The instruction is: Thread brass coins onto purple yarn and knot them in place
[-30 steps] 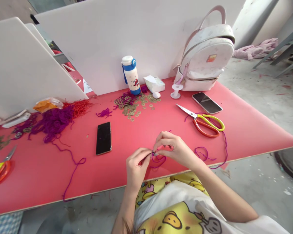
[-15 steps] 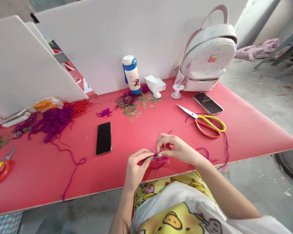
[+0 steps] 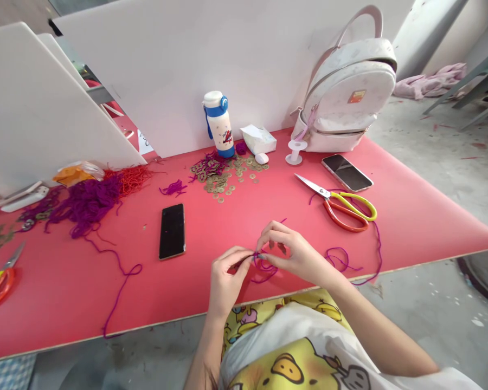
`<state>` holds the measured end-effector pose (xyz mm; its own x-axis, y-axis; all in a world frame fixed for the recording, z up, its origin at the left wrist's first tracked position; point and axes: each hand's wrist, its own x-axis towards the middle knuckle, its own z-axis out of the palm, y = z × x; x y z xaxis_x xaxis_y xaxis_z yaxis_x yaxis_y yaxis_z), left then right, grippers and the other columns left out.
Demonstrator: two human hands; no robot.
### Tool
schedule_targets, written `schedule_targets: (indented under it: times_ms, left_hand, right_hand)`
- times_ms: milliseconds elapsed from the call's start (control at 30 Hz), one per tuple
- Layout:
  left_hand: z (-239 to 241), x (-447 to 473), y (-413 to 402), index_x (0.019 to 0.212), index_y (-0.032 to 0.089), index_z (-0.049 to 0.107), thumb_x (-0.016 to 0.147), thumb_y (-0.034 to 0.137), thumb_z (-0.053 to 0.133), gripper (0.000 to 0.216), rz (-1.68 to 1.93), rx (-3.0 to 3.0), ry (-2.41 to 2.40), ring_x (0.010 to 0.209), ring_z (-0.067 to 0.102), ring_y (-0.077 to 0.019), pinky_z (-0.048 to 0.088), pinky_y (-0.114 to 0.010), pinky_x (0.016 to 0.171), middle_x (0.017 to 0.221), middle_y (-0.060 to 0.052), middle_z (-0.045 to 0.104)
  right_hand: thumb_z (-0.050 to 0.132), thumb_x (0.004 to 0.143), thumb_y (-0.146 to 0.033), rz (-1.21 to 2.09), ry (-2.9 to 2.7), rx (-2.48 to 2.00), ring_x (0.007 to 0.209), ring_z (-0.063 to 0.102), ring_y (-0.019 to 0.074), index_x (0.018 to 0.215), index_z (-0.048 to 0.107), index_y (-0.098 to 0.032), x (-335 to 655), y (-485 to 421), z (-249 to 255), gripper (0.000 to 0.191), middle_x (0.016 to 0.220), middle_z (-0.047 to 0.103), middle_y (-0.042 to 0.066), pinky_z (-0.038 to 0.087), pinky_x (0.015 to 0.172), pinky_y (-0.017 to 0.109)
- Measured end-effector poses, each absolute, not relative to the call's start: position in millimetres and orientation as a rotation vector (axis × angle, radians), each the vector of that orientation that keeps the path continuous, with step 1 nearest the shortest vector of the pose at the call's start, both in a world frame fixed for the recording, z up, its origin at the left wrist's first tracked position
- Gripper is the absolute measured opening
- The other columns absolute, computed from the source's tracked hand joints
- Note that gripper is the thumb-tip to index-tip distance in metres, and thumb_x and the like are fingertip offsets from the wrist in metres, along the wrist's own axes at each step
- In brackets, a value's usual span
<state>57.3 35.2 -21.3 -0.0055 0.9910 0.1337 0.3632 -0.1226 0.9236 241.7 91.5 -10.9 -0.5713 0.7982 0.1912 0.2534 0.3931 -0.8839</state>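
Close to the table's front edge, my left hand (image 3: 230, 273) is closed in a pinch on purple yarn (image 3: 267, 269). A dark thing, partly hidden, shows between its thumb and fingers; I cannot make out what it is. My right hand (image 3: 287, 248) pinches the same yarn from the other side, thumb and finger meeting next to the left fingertips. Loops of the yarn hang below the fingers onto the red table (image 3: 211, 216). Another purple strand (image 3: 344, 260) curls to the right, past open-bladed scissors (image 3: 337, 203) with red and yellow handles.
A black phone (image 3: 172, 232) lies left of my hands, another phone (image 3: 347, 172) at the right. Behind are holed coins (image 3: 217, 184), a bottle (image 3: 220, 124), a tissue pack (image 3: 259, 140), a spool (image 3: 295, 153) and a backpack (image 3: 345, 92). Purple yarn (image 3: 87, 203) and scissors (image 3: 2, 279) lie left.
My right fingers have shifted slightly left, closer to my left fingertips. Both hands still pinch the yarn, and its loops have changed shape a little.
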Motion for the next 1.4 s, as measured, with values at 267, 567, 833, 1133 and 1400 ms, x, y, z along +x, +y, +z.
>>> schedule_targets:
  times_ms: [267,567,833,1133,1400]
  left_hand:
    - [-20.3,56.7,34.1,0.083,0.016,0.072,0.087,0.022,0.058,0.015,1.136,1.638,1.465,0.075,0.066,-0.0153,0.053,-0.022,0.068,0.081,-0.005,0.070]
    - [-22.5,57.0,34.6,0.084,0.016,0.072,0.088,0.022,0.057,0.017,1.135,1.642,1.471,0.075,0.066,-0.0163,0.054,-0.023,0.068,0.082,-0.007,0.070]
    - [-21.1,55.0,34.3,0.082,0.017,0.072,0.088,0.023,0.058,0.016,1.145,1.655,1.475,0.075,0.066,-0.0156,0.053,-0.022,0.069,0.081,-0.006,0.070]
    - [-21.0,53.6,33.7,0.080,0.017,0.072,0.087,0.022,0.059,0.016,1.098,1.600,1.416,0.077,0.066,-0.0163,0.053,-0.023,0.072,0.081,-0.006,0.071]
    - [-27.7,53.8,33.9,0.076,0.016,0.074,0.080,0.020,0.066,0.010,1.085,1.494,1.438,0.074,0.067,-0.0169,0.053,-0.023,0.069,0.078,-0.006,0.072]
  right_hand:
    - [0.059,0.084,-0.016,1.128,-2.035,-0.950,0.071,0.053,0.0112,0.090,0.063,-0.021,241.0,92.3,-14.3,0.009,0.093,0.056,0.003,0.043,0.060,0.023]
    - [0.058,0.082,-0.012,1.131,-1.978,-0.960,0.073,0.051,0.0116,0.095,0.059,-0.021,238.6,88.0,-16.6,0.016,0.090,0.056,0.002,0.041,0.060,0.022]
    - [0.060,0.085,-0.030,1.744,-1.803,-0.768,0.061,0.041,0.0091,0.084,0.056,-0.017,240.7,92.2,-13.2,0.014,0.071,0.050,-0.003,0.035,0.056,0.022]
    - [0.056,0.087,-0.052,2.003,-1.251,-0.545,0.045,0.023,0.0074,0.064,0.038,-0.021,261.1,104.0,-4.7,0.043,0.052,0.031,-0.007,0.019,0.045,0.024]
    - [0.041,0.093,-0.053,1.486,-1.138,-0.818,0.040,0.013,0.0098,0.064,0.028,-0.024,276.5,126.0,14.2,0.043,0.049,0.016,-0.008,0.021,0.040,0.025]
